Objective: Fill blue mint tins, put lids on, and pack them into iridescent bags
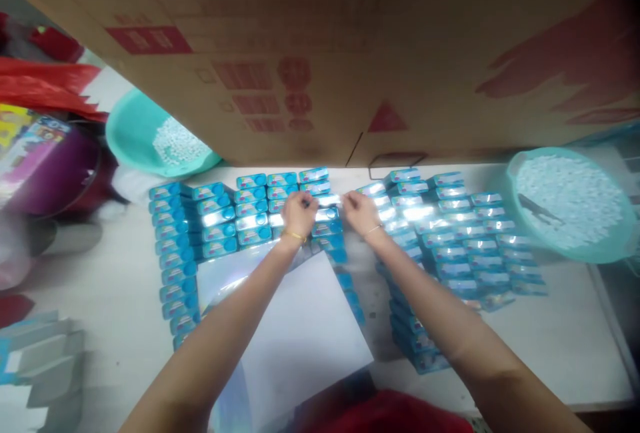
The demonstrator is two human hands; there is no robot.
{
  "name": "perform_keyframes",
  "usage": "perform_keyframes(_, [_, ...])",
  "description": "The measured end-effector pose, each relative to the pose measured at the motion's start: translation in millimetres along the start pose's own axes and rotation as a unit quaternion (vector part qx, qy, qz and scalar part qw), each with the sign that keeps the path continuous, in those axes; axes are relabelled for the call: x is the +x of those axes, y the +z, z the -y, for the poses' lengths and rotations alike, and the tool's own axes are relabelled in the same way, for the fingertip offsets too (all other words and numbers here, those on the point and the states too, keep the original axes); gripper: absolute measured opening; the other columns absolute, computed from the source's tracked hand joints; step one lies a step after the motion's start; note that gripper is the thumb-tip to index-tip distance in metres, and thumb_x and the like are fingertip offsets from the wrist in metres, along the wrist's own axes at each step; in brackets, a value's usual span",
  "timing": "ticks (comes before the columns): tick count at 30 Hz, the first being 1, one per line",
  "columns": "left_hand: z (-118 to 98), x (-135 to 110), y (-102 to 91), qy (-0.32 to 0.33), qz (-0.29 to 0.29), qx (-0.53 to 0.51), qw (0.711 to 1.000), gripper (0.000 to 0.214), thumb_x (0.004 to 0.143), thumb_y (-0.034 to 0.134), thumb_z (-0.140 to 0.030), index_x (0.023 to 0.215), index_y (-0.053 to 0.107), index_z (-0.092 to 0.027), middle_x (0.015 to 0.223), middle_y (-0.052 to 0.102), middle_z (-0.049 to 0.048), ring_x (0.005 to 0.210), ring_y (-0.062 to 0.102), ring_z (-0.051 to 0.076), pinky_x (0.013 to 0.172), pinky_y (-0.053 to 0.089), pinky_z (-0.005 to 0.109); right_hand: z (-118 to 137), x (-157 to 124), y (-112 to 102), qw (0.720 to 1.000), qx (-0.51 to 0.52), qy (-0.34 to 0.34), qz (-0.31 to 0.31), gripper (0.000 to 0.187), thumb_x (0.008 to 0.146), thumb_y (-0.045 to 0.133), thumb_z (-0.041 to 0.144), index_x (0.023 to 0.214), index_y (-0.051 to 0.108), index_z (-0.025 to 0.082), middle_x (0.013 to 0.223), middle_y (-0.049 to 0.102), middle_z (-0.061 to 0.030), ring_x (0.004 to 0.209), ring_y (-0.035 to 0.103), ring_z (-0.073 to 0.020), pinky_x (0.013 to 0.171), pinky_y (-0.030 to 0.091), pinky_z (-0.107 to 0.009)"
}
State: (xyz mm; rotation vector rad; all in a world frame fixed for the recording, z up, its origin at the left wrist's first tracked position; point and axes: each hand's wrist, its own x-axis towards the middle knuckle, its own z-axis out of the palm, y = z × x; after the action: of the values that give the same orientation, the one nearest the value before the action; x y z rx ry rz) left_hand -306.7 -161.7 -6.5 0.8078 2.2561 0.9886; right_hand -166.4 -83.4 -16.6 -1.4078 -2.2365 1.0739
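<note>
Both arms reach forward over a white table (110, 299) covered with rows of small blue packets (215, 219). My left hand (299, 213) and my right hand (361, 211) are closed on the two ends of one shiny blue packet (330, 201) held between them, above the middle rows. Each wrist wears a thin gold bangle. More blue packets (460, 239) lie in rows to the right. A white sheet (300, 326) lies on the table under my left forearm.
A large cardboard box (350, 53) stands across the back. Two teal basins of small white pellets sit at the back left (135, 133) and at the right (570, 206). Red plastic and a purple tub (55, 173) lie at far left.
</note>
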Motion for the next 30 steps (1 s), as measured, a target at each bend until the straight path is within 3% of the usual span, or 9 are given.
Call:
perform_keyframes(3, [-2.4, 4.0, 6.6, 0.008, -0.008, 0.102, 0.995, 0.008, 0.076, 0.06, -0.023, 0.069, 0.061, -0.02, 0.092, 0.062, 0.0059, 0.095, 0.056, 0.025, 0.089, 0.039, 0.043, -4.4, 9.7, 2.6, 0.992, -0.123, 0.014, 0.027, 0.027, 0.09, 0.044, 0.032, 0.081, 0.066, 0.018, 0.076, 0.068, -0.0065, 0.074, 0.06, -0.0193, 0.064, 0.037, -0.026])
perform_keyframes(6, [-2.5, 4.4, 12.9, 0.003, -0.003, 0.135, 0.991, 0.009, 0.079, 0.058, -0.024, 0.072, 0.063, -0.02, 0.1, 0.061, 0.0084, 0.104, 0.053, 0.029, 0.091, 0.037, 0.047, -3.8, 13.4, 5.6, 0.979, -0.196, 0.021, 0.059, 0.03, 0.092, 0.041, 0.031, 0.09, 0.068, 0.018, 0.085, 0.071, -0.0106, 0.08, 0.063, -0.0223, 0.064, 0.037, -0.028])
perform_keyframes(13, [4.4, 3.7, 24.9, 0.03, -0.02, 0.162, 0.986, 0.009, 0.08, 0.055, -0.023, 0.073, 0.061, -0.02, 0.103, 0.058, 0.0098, 0.106, 0.05, 0.032, 0.089, 0.036, 0.049, 0.0, 16.7, 8.2, 0.964, -0.25, 0.037, 0.085, 0.034, 0.095, 0.036, 0.03, 0.098, 0.066, 0.016, 0.09, 0.071, -0.0143, 0.085, 0.065, -0.0256, 0.066, 0.04, -0.03])
perform_keyframes(17, [3.5, 4.8, 24.0, 0.026, -0.026, 0.177, 0.984, 0.003, 0.076, 0.059, -0.022, 0.076, 0.057, -0.02, 0.101, 0.056, 0.0097, 0.106, 0.05, 0.032, 0.09, 0.035, 0.05, 2.7, 18.6, 9.5, 0.964, -0.243, 0.052, 0.096, 0.031, 0.094, 0.039, 0.031, 0.1, 0.066, 0.017, 0.092, 0.071, -0.0157, 0.087, 0.066, -0.0273, 0.07, 0.044, -0.032])
perform_keyframes(21, [3.6, 5.5, 19.4, -0.009, -0.063, 0.142, 0.988, 0.029, 0.07, 0.064, -0.021, 0.095, 0.05, -0.02, 0.104, 0.056, 0.0083, 0.103, 0.053, 0.028, 0.091, 0.036, 0.048, -2.5, 13.9, 16.9, 0.98, -0.169, 0.076, 0.077, 0.037, 0.089, 0.048, 0.024, 0.124, 0.057, 0.014, 0.097, 0.071, -0.015, 0.091, 0.066, -0.027, 0.076, 0.048, -0.033])
perform_keyframes(23, [5.2, 4.7, 19.7, -0.007, -0.069, 0.131, 0.989, 0.032, 0.071, 0.063, -0.021, 0.099, 0.047, -0.021, 0.105, 0.056, 0.0073, 0.102, 0.054, 0.027, 0.091, 0.036, 0.048, -8.8, 10.7, 22.1, 0.992, -0.095, 0.054, 0.071, 0.035, 0.09, 0.044, 0.019, 0.12, 0.061, 0.014, 0.102, 0.072, -0.0126, 0.096, 0.066, -0.0242, 0.082, 0.048, -0.032])
perform_keyframes(26, [7.1, 4.6, 25.4, 0.0, -0.078, 0.137, 0.987, 0.032, 0.072, 0.062, -0.018, 0.1, 0.047, -0.022, 0.107, 0.057, 0.0073, 0.105, 0.054, 0.027, 0.092, 0.036, 0.048, -16.2, 10.4, 24.6, 0.994, -0.001, 0.013, 0.109, 0.036, 0.089, 0.038, 0.013, 0.108, 0.069, 0.017, 0.107, 0.072, -0.0066, 0.102, 0.064, -0.0198, 0.086, 0.048, -0.028])
perform_keyframes(28, [6.7, 7.1, 27.8, -0.001, -0.085, 0.138, 0.987, 0.031, 0.071, 0.063, -0.017, 0.098, 0.048, -0.021, 0.107, 0.057, 0.0079, 0.106, 0.054, 0.028, 0.091, 0.038, 0.047, -14.2, 12.2, 19.1, 0.986, -0.016, 0.015, 0.163, 0.036, 0.087, 0.04, 0.01, 0.105, 0.071, 0.018, 0.105, 0.073, -0.0056, 0.1, 0.065, -0.02, 0.084, 0.049, -0.028])
perform_keyframes(30, [5.5, 11.0, 21.5, 0.001, -0.074, 0.12, 0.99, 0.028, 0.071, 0.065, -0.018, 0.095, 0.051, -0.02, 0.103, 0.059, 0.008, 0.101, 0.056, 0.026, 0.088, 0.041, 0.043, -3.1, 11.1, 8.3, 0.978, -0.095, 0.036, 0.181, 0.035, 0.085, 0.044, 0.009, 0.11, 0.069, 0.014, 0.101, 0.073, -0.0104, 0.095, 0.066, -0.0238, 0.081, 0.048, -0.03])
